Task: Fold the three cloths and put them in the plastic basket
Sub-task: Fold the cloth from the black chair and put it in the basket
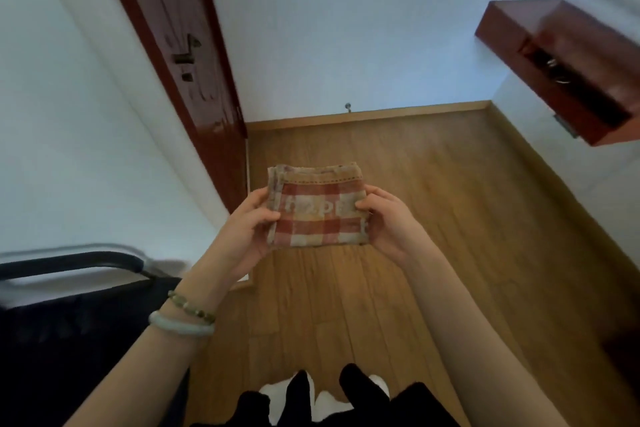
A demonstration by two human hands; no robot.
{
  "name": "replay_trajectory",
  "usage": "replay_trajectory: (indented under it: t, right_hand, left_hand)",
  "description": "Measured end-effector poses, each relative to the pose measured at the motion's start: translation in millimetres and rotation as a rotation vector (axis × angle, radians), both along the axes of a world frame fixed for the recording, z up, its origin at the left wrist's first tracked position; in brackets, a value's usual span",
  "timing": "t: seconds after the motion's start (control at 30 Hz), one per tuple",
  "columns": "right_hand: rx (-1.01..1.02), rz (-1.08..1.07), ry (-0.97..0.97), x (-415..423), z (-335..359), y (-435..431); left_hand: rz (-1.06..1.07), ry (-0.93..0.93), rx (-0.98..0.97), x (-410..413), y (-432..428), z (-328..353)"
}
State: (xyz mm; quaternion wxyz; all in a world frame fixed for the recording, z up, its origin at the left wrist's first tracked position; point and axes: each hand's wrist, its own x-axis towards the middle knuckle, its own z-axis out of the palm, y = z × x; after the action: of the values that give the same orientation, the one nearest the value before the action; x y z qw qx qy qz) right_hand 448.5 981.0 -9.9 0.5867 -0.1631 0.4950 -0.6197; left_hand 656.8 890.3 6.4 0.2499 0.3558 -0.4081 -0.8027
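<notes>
Out over the wooden floor [398,288], in mid-air, a folded cloth [317,208] is held up at arm's length between both hands. It is folded into a thick, roughly square pad, with layered edges showing along its left side and top. Its face is a red and cream check, faded and a little worn, with pale lettering across the middle that is too blurred to read. A tan band with a dotted stitch line runs along the top edge.

Her left hand [247,227] grips the cloth's left edge, thumb pressed on the front and fingers curled behind. The right hand [388,222] pinches the right edge the same way, thumb on the checked face. Two bracelets [187,317] sit on the left wrist, one of beads and one pale bangle.

A dark red door [180,55] stands to the left, a red-brown shelf [561,69] juts from the right wall, and a black chair [69,305] sits at lower left.
</notes>
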Motion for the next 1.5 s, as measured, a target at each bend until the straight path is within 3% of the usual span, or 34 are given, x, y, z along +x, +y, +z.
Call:
replay_trajectory:
  t: [0.5,0.73,1.5]
  right_hand:
    - [0.064,-0.554,0.018,-210.9,14.9,234.5]
    - [0.075,-0.826,-0.017,-266.8,-2.3,316.3]
    - [0.038,-1.386,-0.089,-509.7,-9.6,346.2]
  left_hand:
    - [-0.507,-0.045,-0.007,-300.0,144.1,7.9]
    - [-0.778,-0.004,0.135,-409.6,193.4,-0.2]
    - [-1.315,-0.076,0.181,-761.7,221.5,-10.7]
